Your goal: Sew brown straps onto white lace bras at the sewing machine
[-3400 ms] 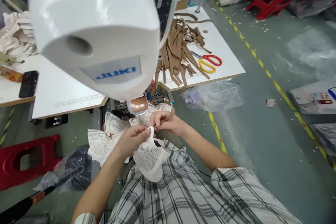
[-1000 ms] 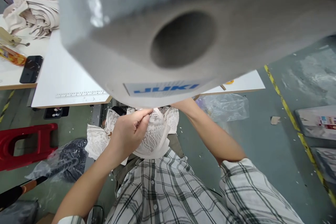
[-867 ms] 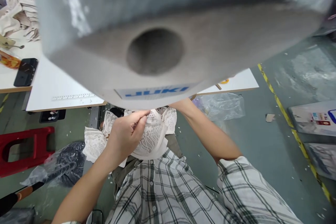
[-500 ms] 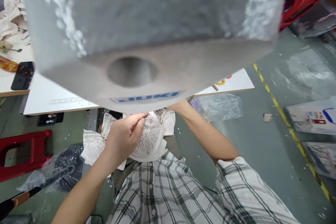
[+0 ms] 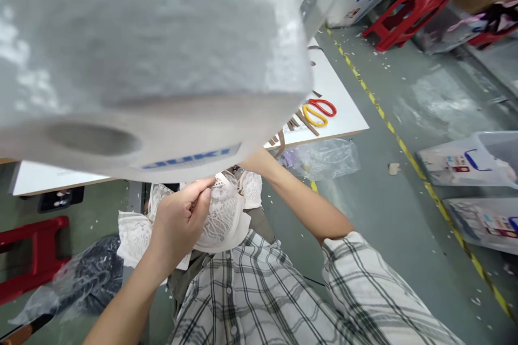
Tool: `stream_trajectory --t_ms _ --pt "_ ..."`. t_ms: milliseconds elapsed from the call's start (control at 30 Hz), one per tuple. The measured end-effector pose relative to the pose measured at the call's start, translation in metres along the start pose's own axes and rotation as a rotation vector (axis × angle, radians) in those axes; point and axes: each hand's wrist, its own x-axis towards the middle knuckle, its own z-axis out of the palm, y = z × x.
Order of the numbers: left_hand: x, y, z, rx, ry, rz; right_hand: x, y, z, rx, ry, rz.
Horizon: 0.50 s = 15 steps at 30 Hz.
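The person's left hand [image 5: 180, 221] is closed in a pinch, thumb against forefinger, on the upper edge of a white lace garment [image 5: 220, 221]. The garment's patterned cup spreads just to the right of that hand, above the lap, and more white lace shows on the hand's other side, beyond the wrist. The right hand [image 5: 254, 161] is up and to the right of the left one, at the far side of the garment; its fingers are hidden behind the white sewing machine head [image 5: 162, 59], so one cannot tell whether they grip anything. The machine head, lettered JUKI in blue, looms above both hands and covers much of the view. Beyond the right hand, the white desk [image 5: 343, 105] carries scissors [image 5: 318, 113] with one red and one yellow handle, and brown strips [image 5: 306, 123] lie near them, some hanging over the edge. A clear plastic bag [image 5: 334, 159] sits below that edge, to the right of the right hand. Left of the left hand, on the floor, are a red stool [image 5: 40, 253] and a dark plastic-wrapped bundle [image 5: 99, 275]. Well to the right of both hands stand translucent bins [image 5: 461, 164], past a yellow-and-black floor tape [image 5: 399, 143].
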Motion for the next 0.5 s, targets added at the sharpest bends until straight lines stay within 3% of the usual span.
stream_trajectory --t_ms 167,500 --pt "-0.0026 -0.0001 0.004 -0.021 0.023 0.039 -0.0026 -0.0007 0.001 0.141 0.039 -0.027" --pt "-0.0084 0.0011 0.0046 -0.018 0.055 -0.034 -0.0043 0.001 0.004 0.15 0.047 -0.004"
